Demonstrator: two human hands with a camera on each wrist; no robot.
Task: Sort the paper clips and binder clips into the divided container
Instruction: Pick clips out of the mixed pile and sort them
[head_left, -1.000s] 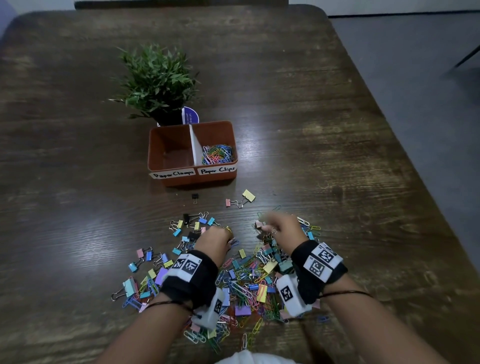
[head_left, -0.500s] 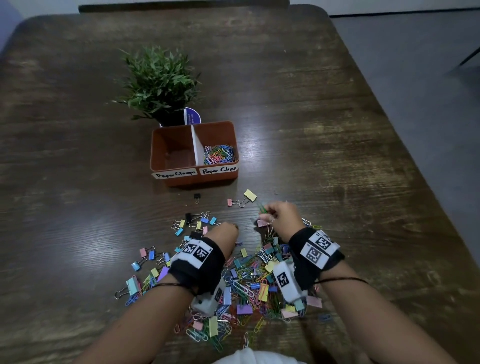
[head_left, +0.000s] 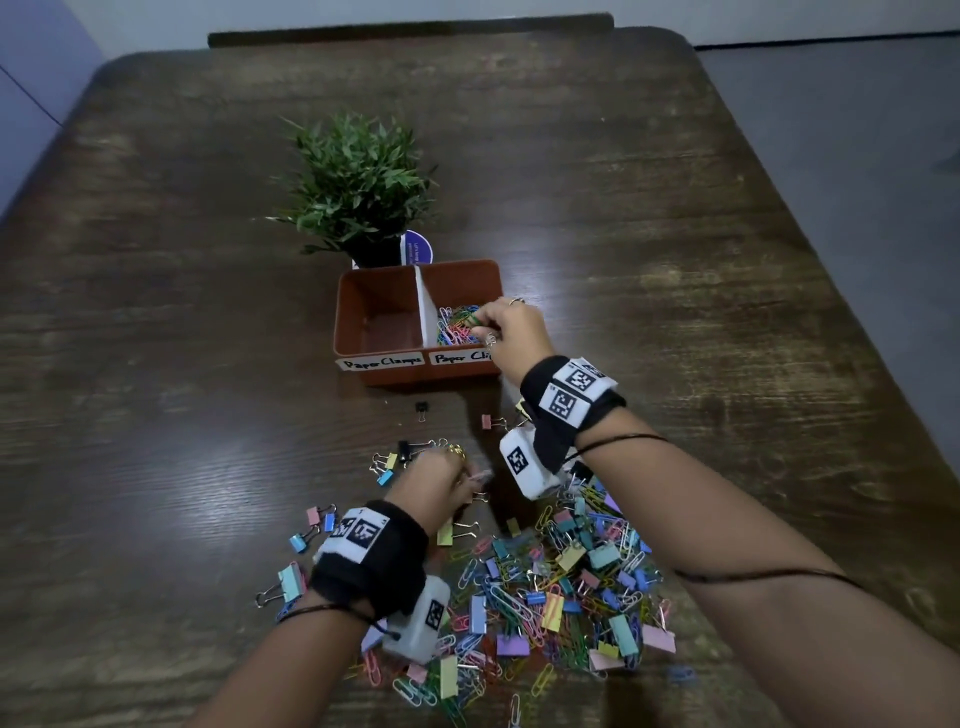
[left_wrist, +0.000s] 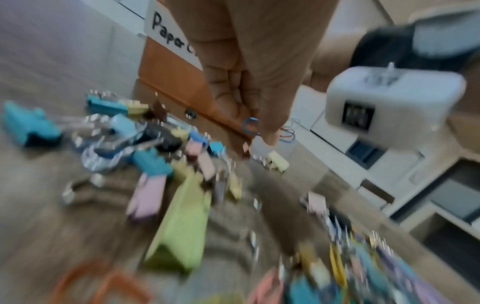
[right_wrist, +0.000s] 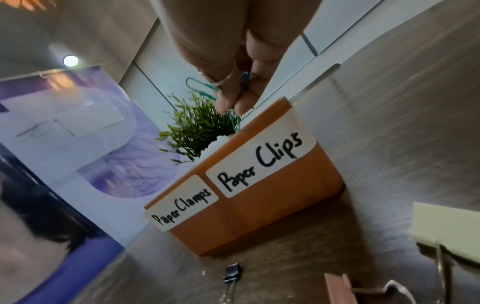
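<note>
Green paper clip (right_wrist: 200, 86) in right hand (right_wrist: 233, 67) shows clearly only wrist-side.

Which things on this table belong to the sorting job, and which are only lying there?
Belong to the job:
- divided container
- pile of paper clips and binder clips
- green paper clips pinched in the right hand
- blue paper clip pinched in the left hand

Only lying there:
- potted plant
- wooden table

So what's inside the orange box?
The orange box has two sides. The right side holds a heap of colourful paper clips; the right hand covers part of it. The left side looks empty.
</note>
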